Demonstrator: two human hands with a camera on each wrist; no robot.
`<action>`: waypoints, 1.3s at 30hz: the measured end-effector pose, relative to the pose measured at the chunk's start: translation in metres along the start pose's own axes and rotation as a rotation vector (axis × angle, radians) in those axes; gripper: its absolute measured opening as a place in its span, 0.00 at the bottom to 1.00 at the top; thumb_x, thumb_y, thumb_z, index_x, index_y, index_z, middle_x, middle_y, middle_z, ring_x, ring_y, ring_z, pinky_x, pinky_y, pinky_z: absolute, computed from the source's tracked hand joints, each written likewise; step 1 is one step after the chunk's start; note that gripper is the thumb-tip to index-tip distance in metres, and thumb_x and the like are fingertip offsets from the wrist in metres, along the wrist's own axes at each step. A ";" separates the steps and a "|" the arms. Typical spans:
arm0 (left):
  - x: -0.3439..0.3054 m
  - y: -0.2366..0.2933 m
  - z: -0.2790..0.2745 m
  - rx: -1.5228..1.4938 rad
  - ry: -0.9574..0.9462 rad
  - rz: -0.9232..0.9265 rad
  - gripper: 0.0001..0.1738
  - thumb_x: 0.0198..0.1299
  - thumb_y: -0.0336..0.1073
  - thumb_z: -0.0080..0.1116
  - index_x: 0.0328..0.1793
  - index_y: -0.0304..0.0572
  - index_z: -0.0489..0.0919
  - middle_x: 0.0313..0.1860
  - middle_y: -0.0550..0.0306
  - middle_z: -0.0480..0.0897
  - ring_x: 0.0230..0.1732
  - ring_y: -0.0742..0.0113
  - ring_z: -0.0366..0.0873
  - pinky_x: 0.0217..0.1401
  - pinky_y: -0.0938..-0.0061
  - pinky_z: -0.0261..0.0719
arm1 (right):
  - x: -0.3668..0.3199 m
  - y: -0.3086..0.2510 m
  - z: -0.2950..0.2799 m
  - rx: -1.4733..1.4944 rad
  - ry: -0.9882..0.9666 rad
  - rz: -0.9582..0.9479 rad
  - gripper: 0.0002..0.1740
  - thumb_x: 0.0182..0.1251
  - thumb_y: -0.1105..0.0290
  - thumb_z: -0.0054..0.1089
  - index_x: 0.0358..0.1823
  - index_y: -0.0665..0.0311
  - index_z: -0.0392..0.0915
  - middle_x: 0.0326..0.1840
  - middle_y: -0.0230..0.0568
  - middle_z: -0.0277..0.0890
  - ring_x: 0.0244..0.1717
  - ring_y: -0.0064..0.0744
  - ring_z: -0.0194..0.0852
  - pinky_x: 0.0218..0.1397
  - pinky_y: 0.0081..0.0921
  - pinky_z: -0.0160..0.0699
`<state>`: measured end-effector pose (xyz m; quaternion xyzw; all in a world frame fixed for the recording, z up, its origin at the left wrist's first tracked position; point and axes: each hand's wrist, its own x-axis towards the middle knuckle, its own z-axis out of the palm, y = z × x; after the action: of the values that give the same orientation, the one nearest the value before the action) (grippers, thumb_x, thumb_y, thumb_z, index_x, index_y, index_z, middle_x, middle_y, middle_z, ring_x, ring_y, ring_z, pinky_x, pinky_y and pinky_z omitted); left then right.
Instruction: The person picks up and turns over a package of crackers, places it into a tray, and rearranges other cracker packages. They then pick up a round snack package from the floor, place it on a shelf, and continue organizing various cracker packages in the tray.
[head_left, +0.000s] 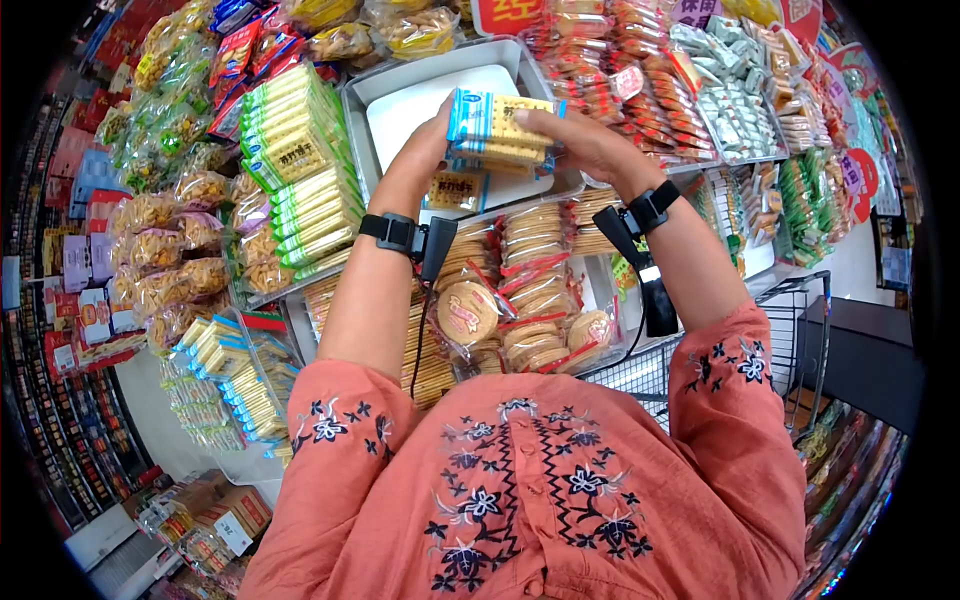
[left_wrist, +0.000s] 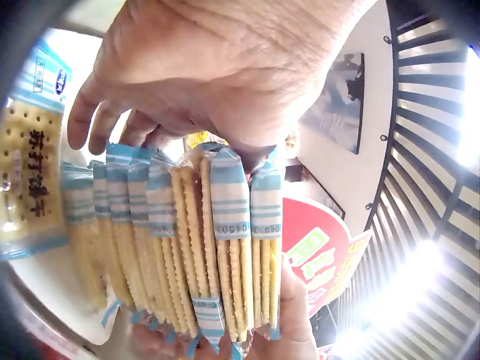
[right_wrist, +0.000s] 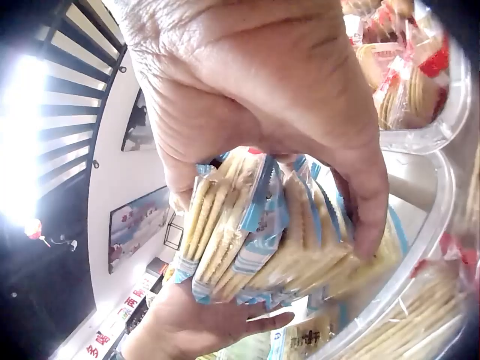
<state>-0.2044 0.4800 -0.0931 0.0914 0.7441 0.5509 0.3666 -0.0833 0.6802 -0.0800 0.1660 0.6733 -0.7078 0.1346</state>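
Both hands hold a stack of blue-and-white wrapped crackers (head_left: 505, 125) over a white tray (head_left: 395, 112). The left hand (head_left: 432, 150) grips one end, and the right hand (head_left: 590, 145) grips the other with its thumb across the top packet. In the left wrist view the packets (left_wrist: 191, 240) stand side by side between the two hands. The right wrist view shows the right hand (right_wrist: 262, 90) curled round the packets (right_wrist: 247, 232), some of them fanned apart. A single blue packet (head_left: 457, 190) lies in the tray below.
Green-wrapped crackers (head_left: 300, 165) are piled left of the tray. Bins of round biscuits (head_left: 530, 290) sit nearer the body. Red packets (head_left: 650, 90) and pale green packets (head_left: 735, 90) fill bins to the right. A wire cart (head_left: 800, 330) stands at the right.
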 end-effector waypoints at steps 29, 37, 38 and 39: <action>0.009 -0.004 -0.001 -0.235 -0.059 -0.047 0.46 0.69 0.75 0.40 0.68 0.38 0.77 0.60 0.46 0.83 0.61 0.56 0.80 0.61 0.60 0.79 | 0.005 0.011 0.015 0.080 0.102 -0.018 0.37 0.62 0.37 0.65 0.55 0.66 0.81 0.42 0.37 0.81 0.38 0.29 0.78 0.37 0.29 0.76; 0.024 -0.014 -0.006 -0.206 -0.112 -0.078 0.45 0.66 0.79 0.40 0.70 0.53 0.77 0.61 0.53 0.83 0.60 0.59 0.79 0.60 0.53 0.76 | 0.011 0.017 0.011 0.092 0.078 -0.020 0.35 0.63 0.37 0.64 0.53 0.65 0.81 0.37 0.35 0.80 0.34 0.25 0.76 0.32 0.25 0.72; 0.023 -0.013 -0.006 -0.208 -0.111 -0.083 0.44 0.66 0.79 0.40 0.70 0.53 0.77 0.61 0.53 0.83 0.60 0.58 0.79 0.60 0.53 0.76 | 0.012 0.018 0.011 0.095 0.079 -0.018 0.35 0.63 0.38 0.64 0.53 0.65 0.81 0.37 0.34 0.80 0.33 0.25 0.76 0.31 0.25 0.71; 0.023 -0.013 -0.006 -0.215 -0.112 -0.081 0.45 0.66 0.79 0.40 0.70 0.53 0.77 0.60 0.54 0.83 0.60 0.59 0.78 0.61 0.53 0.76 | 0.012 0.018 0.010 0.098 0.074 -0.026 0.35 0.64 0.38 0.63 0.53 0.65 0.81 0.37 0.34 0.80 0.33 0.25 0.75 0.31 0.25 0.70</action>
<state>-0.2213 0.4835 -0.1144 0.0521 0.6621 0.6063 0.4374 -0.0873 0.6696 -0.1012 0.1897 0.6444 -0.7351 0.0918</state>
